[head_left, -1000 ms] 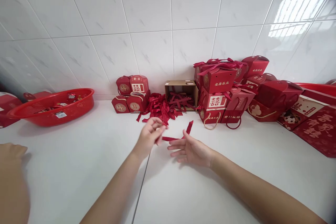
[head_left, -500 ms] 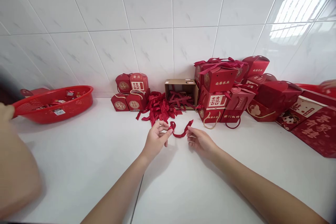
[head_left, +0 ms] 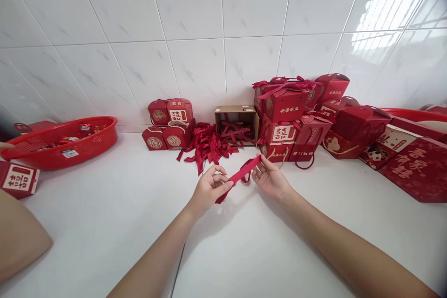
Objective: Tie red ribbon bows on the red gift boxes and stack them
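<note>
In the middle of the frame, a person holds one red ribbon (head_left: 245,170) above the white table (head_left: 122,228). The left hand (head_left: 211,189) pinches this ribbon between the thumb and the fingers, and a short tail of it goes down below the thumb. The right hand (head_left: 272,180) has the thumb and the fingers closed on the other part, near its upper end. Between the two hands the ribbon is stretched in a slant, rising to the right, and a loop of it hangs just beside the right fingers. Behind the hands, in the centre of the frame, lies a loose ribbon pile (head_left: 206,142), and next to it stands an open cardboard box (head_left: 232,109) with more ribbons inside. Stacked red gift boxes (head_left: 288,108) are right of centre; a red basket (head_left: 94,141) is at the left.
</note>
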The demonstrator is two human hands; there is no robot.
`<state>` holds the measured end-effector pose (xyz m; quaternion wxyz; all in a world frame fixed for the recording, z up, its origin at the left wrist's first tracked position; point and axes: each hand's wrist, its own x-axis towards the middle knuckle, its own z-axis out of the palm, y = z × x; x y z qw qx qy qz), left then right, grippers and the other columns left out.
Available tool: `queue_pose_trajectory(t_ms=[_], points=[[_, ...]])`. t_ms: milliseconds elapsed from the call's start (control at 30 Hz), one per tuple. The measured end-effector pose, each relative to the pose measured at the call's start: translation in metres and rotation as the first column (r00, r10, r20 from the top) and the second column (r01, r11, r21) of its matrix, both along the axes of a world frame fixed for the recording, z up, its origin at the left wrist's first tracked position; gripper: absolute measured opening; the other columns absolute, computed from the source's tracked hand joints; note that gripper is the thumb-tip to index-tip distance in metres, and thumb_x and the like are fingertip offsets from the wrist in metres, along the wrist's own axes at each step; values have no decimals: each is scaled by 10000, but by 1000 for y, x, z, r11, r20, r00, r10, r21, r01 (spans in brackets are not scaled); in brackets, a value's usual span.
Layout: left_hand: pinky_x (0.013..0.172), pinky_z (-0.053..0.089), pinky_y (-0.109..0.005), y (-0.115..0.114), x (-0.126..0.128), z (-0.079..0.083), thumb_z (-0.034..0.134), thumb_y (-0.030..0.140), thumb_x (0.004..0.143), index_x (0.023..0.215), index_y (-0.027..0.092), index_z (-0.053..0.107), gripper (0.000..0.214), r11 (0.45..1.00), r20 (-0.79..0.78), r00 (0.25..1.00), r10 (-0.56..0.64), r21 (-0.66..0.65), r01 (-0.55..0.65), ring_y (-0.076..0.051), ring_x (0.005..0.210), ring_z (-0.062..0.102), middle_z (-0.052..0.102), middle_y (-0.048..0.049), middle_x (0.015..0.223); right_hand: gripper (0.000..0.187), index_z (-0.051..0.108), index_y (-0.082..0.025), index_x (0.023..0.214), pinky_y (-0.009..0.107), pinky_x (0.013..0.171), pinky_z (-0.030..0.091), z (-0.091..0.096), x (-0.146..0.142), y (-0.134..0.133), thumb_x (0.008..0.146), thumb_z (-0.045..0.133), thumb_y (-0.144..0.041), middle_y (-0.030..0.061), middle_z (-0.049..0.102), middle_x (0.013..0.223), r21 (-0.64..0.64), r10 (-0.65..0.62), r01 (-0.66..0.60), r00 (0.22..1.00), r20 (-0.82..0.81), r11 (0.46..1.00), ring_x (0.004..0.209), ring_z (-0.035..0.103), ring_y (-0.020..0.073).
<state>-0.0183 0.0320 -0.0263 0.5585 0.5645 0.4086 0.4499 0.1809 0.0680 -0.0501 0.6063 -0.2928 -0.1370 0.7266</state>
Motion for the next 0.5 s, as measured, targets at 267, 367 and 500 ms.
queue_pose_trajectory(t_ms=[267,367,500], points=[[615,531,-224,2,-25,10,795,200,634,826,201,499,353,919,149,911,-385,-32,394,-53,470,524,527,103,564,171,586,-201,692,197,510,527,-1,16,13,855,572,-151,-26,647,612,-97,-167,163,985,-40,982,530,596,87],[590,546,-242,-3,-28,10,809,177,593,809,193,511,369,807,89,812,-577,-94,584,-77,468,561,541,95,549,174,590,-176,708,192,553,547,-2,14,14,863,545,-110,-3,671,670,-94,-160,156,986,-39,983,614,641,92],[547,520,-234,-15,-16,7,824,247,578,805,190,541,367,623,-21,636,-772,-227,749,-139,540,641,591,59,542,179,595,-138,719,182,571,551,-7,10,14,859,543,-39,8,655,684,-90,-129,126,991,-21,988,637,640,89]])
